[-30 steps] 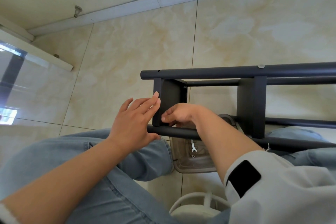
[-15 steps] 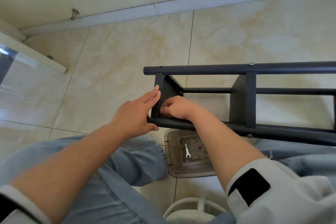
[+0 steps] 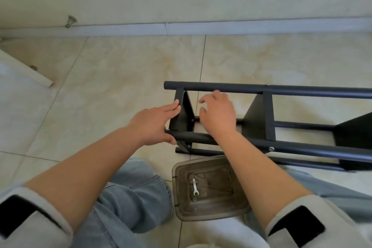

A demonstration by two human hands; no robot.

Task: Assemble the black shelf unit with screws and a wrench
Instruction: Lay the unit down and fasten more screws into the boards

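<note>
Since half a second ago my right hand [image 3: 218,115] has lifted off the end panel and now hovers above the frame with fingers loosely spread, holding nothing, while my view has tipped up to take in more wall and skirting. The black shelf unit [image 3: 281,147] lies on its side across the tiled floor [image 3: 100,90], straight ahead of both hands, its long axis running from my left hand away to the right and out of view. It is built of round matte black tubes joined by flat, thin black panels, smooth and dull like painted metal. My left hand [image 3: 153,125] is nearer the open end: its thumb curls under the near tube [image 3: 193,137] and its fingers lie flat against the end panel [image 3: 182,115], steadying it. I judge the next screw belongs at this end, just beside my left fingertips. Below my right forearm, closer to my body, sits a translucent grey-brown plastic tray [image 3: 179,203]. Inside lies a small bright metal wrench [image 3: 194,186], slim and flat, and beneath it a tiny ring-shaped piece, perhaps a washer.
</note>
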